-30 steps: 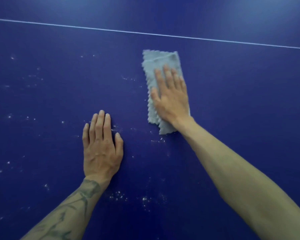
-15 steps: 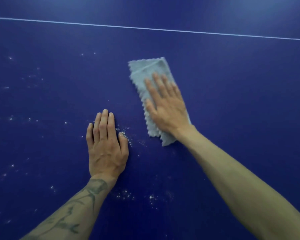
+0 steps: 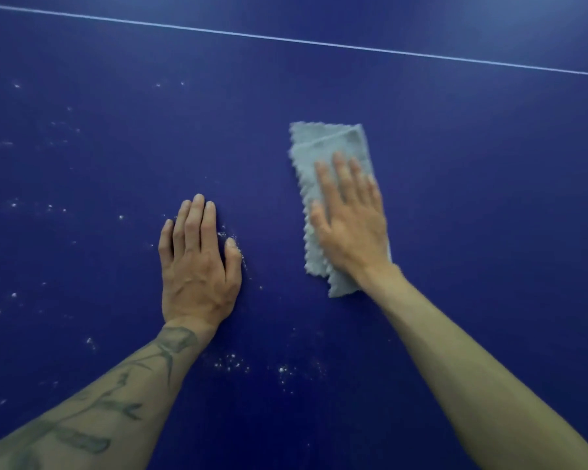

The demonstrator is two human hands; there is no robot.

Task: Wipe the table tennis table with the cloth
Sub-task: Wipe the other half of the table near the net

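Table [image 3: 455,171]: I see deep blue, a thin white line [image 3: 286,39] across the upper frame, and white specks [image 3: 231,362] lower left.
Cloth [image 3: 330,144]: pale grey-blue, zigzag edge.
Left forearm [image 3: 116,401]: dark tattoo.

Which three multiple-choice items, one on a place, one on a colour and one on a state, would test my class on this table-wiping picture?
1. Where does the cloth lie?
A) under the right hand
B) draped over a forearm
C) beyond the white line

2. What colour is the table?
A) green
B) dark blue
C) grey

3. How does the left hand rest?
A) clenched in a fist
B) flat on the table, fingers straight
C) pinching the cloth

Answers:
1 A: the right hand presses flat on the cloth.
2 B: the whole surface is dark blue.
3 B: its palm lies down on bare table, apart from the cloth.
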